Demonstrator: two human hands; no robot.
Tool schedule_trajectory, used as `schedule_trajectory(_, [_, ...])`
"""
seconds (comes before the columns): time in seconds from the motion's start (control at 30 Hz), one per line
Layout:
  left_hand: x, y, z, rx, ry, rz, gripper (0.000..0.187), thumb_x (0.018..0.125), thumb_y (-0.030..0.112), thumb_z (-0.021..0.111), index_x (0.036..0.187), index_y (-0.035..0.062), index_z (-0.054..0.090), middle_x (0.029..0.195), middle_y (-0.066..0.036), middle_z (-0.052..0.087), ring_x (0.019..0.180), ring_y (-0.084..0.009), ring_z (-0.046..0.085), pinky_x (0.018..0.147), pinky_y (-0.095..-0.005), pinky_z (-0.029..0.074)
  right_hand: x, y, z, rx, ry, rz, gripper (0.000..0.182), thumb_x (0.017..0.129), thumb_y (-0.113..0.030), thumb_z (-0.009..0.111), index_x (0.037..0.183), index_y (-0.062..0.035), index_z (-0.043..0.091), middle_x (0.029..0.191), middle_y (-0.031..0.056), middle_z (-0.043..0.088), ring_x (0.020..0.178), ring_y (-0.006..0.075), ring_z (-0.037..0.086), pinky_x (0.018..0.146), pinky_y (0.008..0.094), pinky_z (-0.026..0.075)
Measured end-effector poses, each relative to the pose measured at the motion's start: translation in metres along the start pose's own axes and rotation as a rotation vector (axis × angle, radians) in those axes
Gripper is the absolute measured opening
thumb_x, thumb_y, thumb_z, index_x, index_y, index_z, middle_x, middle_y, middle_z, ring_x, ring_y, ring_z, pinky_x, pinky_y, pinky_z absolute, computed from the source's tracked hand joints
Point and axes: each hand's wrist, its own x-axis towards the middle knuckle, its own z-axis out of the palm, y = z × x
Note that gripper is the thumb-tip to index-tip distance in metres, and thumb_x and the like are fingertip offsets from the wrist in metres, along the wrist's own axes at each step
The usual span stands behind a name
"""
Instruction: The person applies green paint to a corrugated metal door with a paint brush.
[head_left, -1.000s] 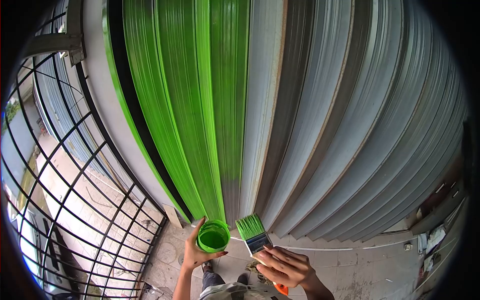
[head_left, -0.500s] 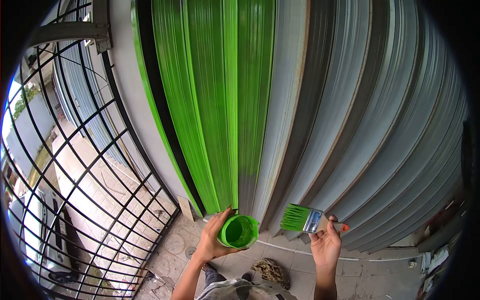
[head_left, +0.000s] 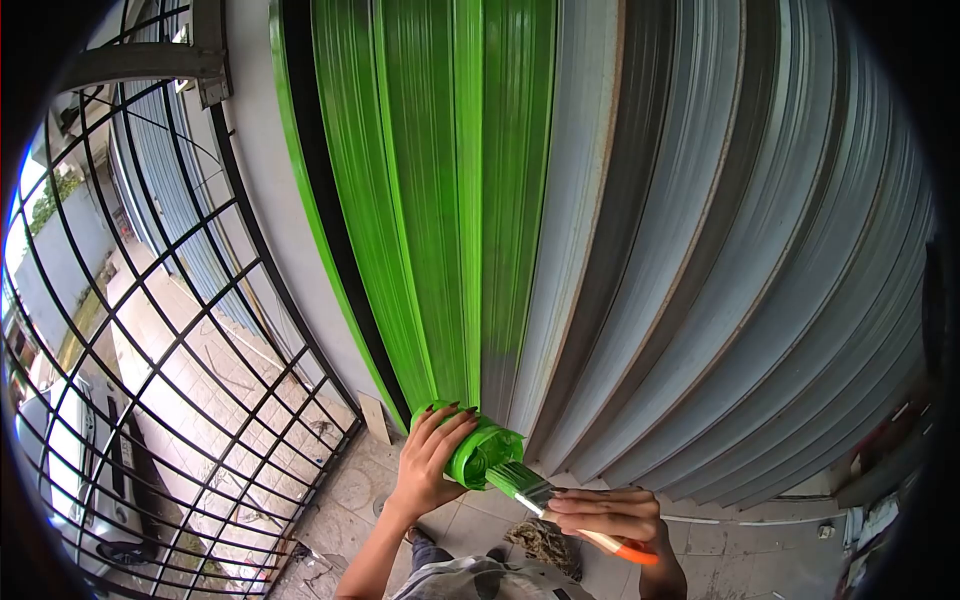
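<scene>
My left hand point(head_left: 436, 462) is wrapped round a green paint can point(head_left: 470, 446), which tips so that its mouth faces down and to the right. In my right hand point(head_left: 612, 520) is a flat paintbrush point(head_left: 526, 492), gripped by its wooden handle with an orange end. Its green-coated bristles point left and reach the mouth of the can. Before me stands a corrugated metal shutter point(head_left: 660, 200); its left panels point(head_left: 420, 200) are green, the others grey. A patch low on one panel near the can is still grey-toned.
To the left is a black metal grille gate point(head_left: 180, 300), with a white vehicle point(head_left: 85, 470) beyond it. A crumpled brown cloth point(head_left: 540, 545) lies on the tiled floor point(head_left: 720, 560) near my feet. A white pipe point(head_left: 700, 519) runs along the shutter's base.
The can has tilted over toward the right. My right hand has brought the paintbrush left and down, from beside the shutter to the can's mouth, and its grip has turned.
</scene>
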Motion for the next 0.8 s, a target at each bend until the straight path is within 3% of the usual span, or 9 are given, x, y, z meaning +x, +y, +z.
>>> schedule_trajectory(0.17, [0.009,0.005,-0.007,0.071,-0.031,0.06,0.079,0.054,0.019,0.082,0.126,0.0072,0.054,0.128,-0.009,0.057,0.121,-0.0332,0.052,0.103,-0.0519,0.038,0.012,0.003,0.0,-0.199,-0.211,-0.074,0.03,0.077,-0.006,0.07,0.107,-0.0057,0.069,0.117,0.0062,0.066,0.106,0.0211,0.065,0.09,0.0327,0.056])
schedule_trajectory(0.27, [0.013,0.008,-0.007,0.073,-0.038,0.098,0.078,0.054,0.018,0.082,0.127,0.0076,0.054,0.128,-0.009,0.058,0.121,-0.0332,0.052,0.103,-0.052,0.038,0.027,0.009,-0.003,-0.134,-0.293,-0.07,0.028,0.078,-0.005,0.069,0.106,-0.0052,0.068,0.116,0.0069,0.066,0.106,0.0208,0.065,0.088,0.0329,0.057])
schedule_trajectory(0.43, [0.016,0.013,-0.007,0.068,-0.046,0.11,0.077,0.055,0.017,0.081,0.127,0.0073,0.054,0.128,-0.009,0.057,0.121,-0.0332,0.052,0.104,-0.0521,0.038,0.047,0.02,-0.001,-0.062,-0.296,-0.086,0.037,0.081,-0.003,0.067,0.117,-0.0031,0.06,0.108,0.0071,0.068,0.093,0.0244,0.069,0.074,0.0323,0.06])
schedule_trajectory(0.67, [0.018,0.017,-0.006,0.056,-0.039,0.122,0.076,0.056,0.018,0.081,0.126,0.0056,0.054,0.128,-0.01,0.057,0.122,-0.0333,0.051,0.104,-0.0525,0.037,0.063,0.028,0.002,-0.015,-0.421,-0.062,0.024,0.081,-0.005,0.067,0.104,-0.0031,0.062,0.097,0.0051,0.071,0.078,0.021,0.07,0.067,0.0305,0.058])
schedule_trajectory(0.7, [0.019,0.018,-0.007,0.051,-0.039,0.123,0.076,0.056,0.018,0.081,0.126,0.0055,0.054,0.128,-0.01,0.057,0.122,-0.0331,0.051,0.105,-0.0525,0.036,0.065,0.031,0.004,-0.014,-0.424,-0.094,0.025,0.082,-0.006,0.068,0.106,-0.0044,0.062,0.092,0.0046,0.071,0.072,0.0203,0.069,0.061,0.0302,0.056])
schedule_trajectory(0.8, [0.019,0.021,-0.006,0.04,-0.047,0.119,0.076,0.056,0.018,0.081,0.126,0.0052,0.054,0.129,-0.01,0.057,0.122,-0.0329,0.051,0.105,-0.0523,0.036,0.07,0.032,0.004,0.002,-0.512,-0.069,0.028,0.078,-0.002,0.066,0.105,-0.0055,0.062,0.086,0.005,0.07,0.068,0.0218,0.068,0.059,0.0327,0.055])
